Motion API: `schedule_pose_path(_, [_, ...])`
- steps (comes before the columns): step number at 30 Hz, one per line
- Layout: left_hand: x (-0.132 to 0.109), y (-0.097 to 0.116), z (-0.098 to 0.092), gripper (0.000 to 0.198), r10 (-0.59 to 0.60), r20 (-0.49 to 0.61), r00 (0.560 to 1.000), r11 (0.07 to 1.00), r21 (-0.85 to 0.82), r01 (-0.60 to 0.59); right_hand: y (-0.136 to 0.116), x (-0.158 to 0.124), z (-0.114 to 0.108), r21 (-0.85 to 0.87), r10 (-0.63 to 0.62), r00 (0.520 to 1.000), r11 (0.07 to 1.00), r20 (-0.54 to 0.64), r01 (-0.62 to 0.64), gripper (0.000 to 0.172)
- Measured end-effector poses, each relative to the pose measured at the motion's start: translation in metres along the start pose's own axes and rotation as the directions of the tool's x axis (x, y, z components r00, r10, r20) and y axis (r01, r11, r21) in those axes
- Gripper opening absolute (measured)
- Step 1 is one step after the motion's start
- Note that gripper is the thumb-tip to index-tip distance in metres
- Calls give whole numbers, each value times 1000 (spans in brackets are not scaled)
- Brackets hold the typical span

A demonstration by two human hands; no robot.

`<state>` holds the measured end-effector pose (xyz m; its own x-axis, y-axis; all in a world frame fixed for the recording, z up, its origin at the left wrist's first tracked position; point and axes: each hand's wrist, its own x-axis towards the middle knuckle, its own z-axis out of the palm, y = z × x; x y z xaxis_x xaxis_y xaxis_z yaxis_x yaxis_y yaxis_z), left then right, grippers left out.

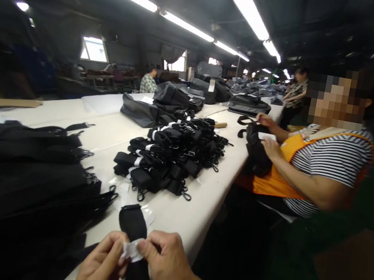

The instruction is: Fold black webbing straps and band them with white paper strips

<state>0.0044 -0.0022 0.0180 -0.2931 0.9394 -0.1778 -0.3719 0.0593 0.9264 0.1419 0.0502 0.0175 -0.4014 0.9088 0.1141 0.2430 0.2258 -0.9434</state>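
A black strap (pixel 132 222) lies over the near edge of the table, its lower part running down between my hands. Around its middle sits a small white band (pixel 133 250), which looks like paper or thin plastic. My left hand (pixel 105 263) pinches the band's left side between thumb and fingers. From the right, my right hand (pixel 165 261) pinches the other side of the same band. Just ahead is a pile of bundled black straps (pixel 169 156) with metal hooks, several of them wrapped in white bands.
A large stack of black straps (pixel 19 187) with hooks fills the left of the pale table (pixel 198 200). Dark grey bags (pixel 141 110) lie farther back. At right, a co-worker in an orange apron (pixel 282 176) holds a black item.
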Motion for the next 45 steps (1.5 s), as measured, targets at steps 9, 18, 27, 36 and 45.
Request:
schedule_pose_path(9, [-3, 10, 3, 39, 147, -1, 989, 988, -44, -147, 14, 12, 5, 280, 52, 995, 957, 88, -75, 54])
schedule_pose_path(18, [-8, 20, 6, 34, 229, -65, 971, 964, -122, -236, -23, 18, -24, 466, -55, 963, 882, 264, -78, 49])
schedule_pose_path(27, [6, 30, -19, 37, 233, -141, 962, 939, -223, -260, -100, 201, -73, -896, -518, 855, 388, -20, 214, 36])
schedule_pose_path(36, [19, 8, -25, 40, 214, 3, 977, 973, -89, -213, -58, 284, -14, -962, -388, 912, 168, 135, 214, 26])
schedule_pose_path(45, [17, 12, -25, 30, 216, 77, 973, 976, -45, -214, -75, 225, -8, -842, -470, 823, 259, 318, 473, 30])
